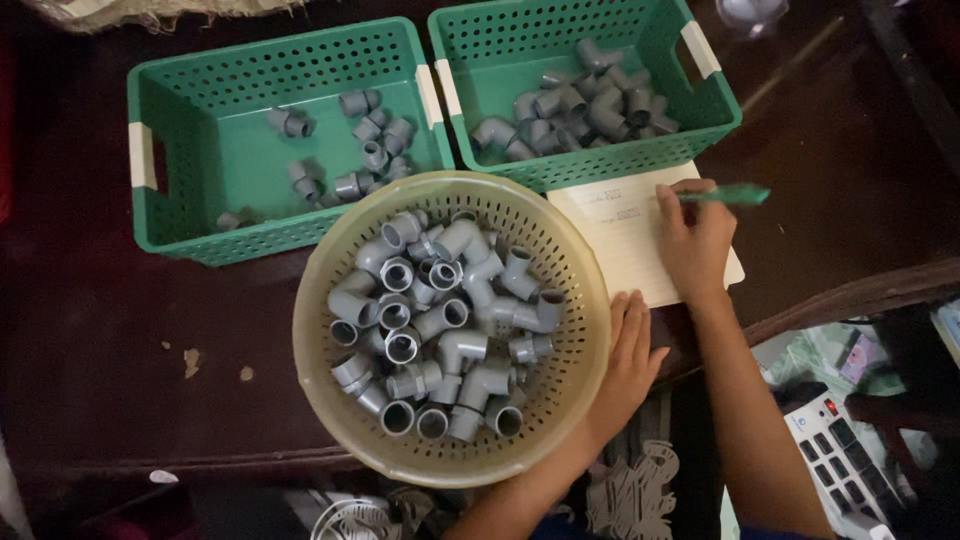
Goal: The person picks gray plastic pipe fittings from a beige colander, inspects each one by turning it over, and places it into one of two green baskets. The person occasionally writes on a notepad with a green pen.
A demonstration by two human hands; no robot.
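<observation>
My right hand [693, 243] grips a green pen [728, 195] and rests on a cream notebook page [620, 232] with a few written lines. My left hand [630, 360] lies flat, fingers together, against the right rim of a round beige perforated basket [330, 400]. The basket is piled with grey plastic pipe elbows [440, 325]. Behind it stand two green slotted crates: the left crate [200, 130] holds scattered grey fittings [372, 150], the right crate [500, 70] holds a heap of grey fittings [580, 105].
Everything sits on a dark wooden table [90, 340] with small crumbs at the left. Below the table's right edge lie a white device with buttons [830, 440] and other clutter. A clear object [752, 12] stands at the top right.
</observation>
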